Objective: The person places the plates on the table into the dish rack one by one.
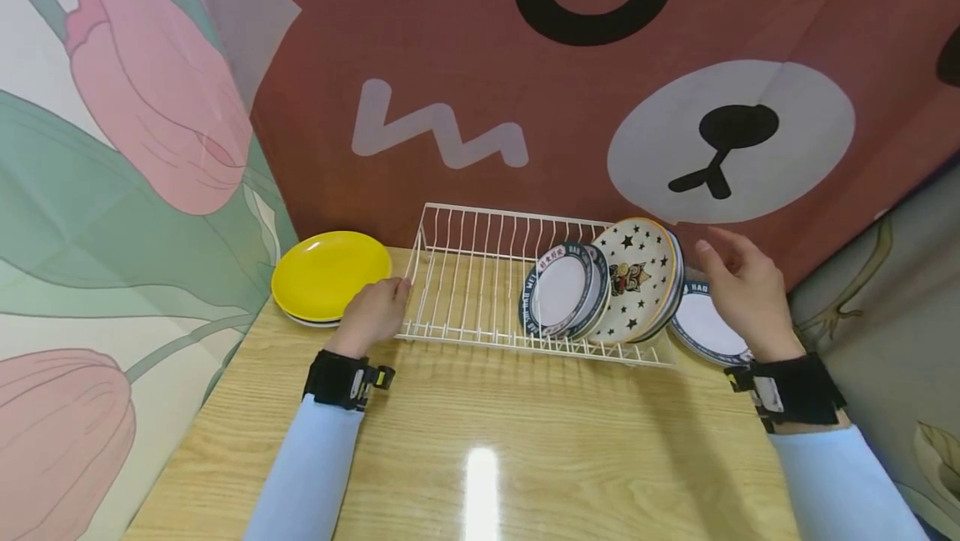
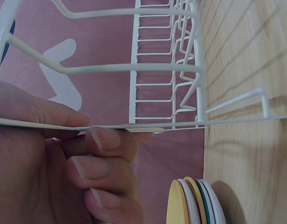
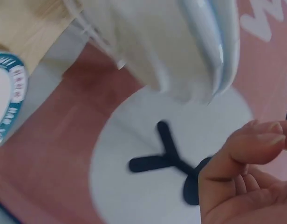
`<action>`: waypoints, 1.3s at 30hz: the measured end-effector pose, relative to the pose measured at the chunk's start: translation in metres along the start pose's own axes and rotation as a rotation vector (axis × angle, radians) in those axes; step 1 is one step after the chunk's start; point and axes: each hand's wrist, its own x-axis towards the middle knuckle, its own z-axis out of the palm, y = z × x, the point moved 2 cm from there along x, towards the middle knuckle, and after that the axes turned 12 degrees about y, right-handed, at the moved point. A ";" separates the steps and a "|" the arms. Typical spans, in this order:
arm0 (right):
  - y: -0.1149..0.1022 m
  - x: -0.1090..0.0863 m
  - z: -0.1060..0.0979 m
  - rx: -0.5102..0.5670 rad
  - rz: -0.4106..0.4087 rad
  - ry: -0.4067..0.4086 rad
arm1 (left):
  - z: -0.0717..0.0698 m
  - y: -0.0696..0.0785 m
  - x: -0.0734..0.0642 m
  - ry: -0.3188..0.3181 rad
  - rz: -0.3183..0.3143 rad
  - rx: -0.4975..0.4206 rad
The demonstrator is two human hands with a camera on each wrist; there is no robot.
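Observation:
A white wire dish rack [image 1: 517,214] stands on the wooden table. My left hand [image 1: 375,312] grips its left end; in the left wrist view the fingers [image 2: 104,168] curl round an end wire. Several plates lean upright in the rack's right half. In front are small blue-rimmed plates [image 1: 559,291] with lettering, and behind them larger ones led by a cream plate with black stars [image 1: 632,320]. My right hand [image 1: 750,295] is raised just right of these plates, its fingers bent loosely and holding nothing. The right wrist view shows plate edges [image 3: 199,46] apart from this hand.
A yellow plate [image 1: 330,274] tops a stack left of the rack. Another blue-rimmed plate [image 1: 705,326] lies flat at the right, partly behind the right hand. A brown printed cloth [image 1: 465,41] hangs close behind the rack.

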 end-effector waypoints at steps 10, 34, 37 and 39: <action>0.072 -0.007 -0.026 0.225 0.347 0.107 | 0.000 -0.001 -0.001 -0.004 0.001 -0.007; 0.207 -0.050 0.023 0.348 1.063 0.126 | 0.000 -0.001 -0.002 0.017 0.010 -0.016; 0.214 -0.054 0.030 0.345 1.071 0.075 | 0.000 -0.001 -0.001 0.018 0.011 -0.014; 0.216 -0.056 0.034 0.356 1.057 0.054 | 0.000 -0.001 -0.001 0.016 0.013 -0.014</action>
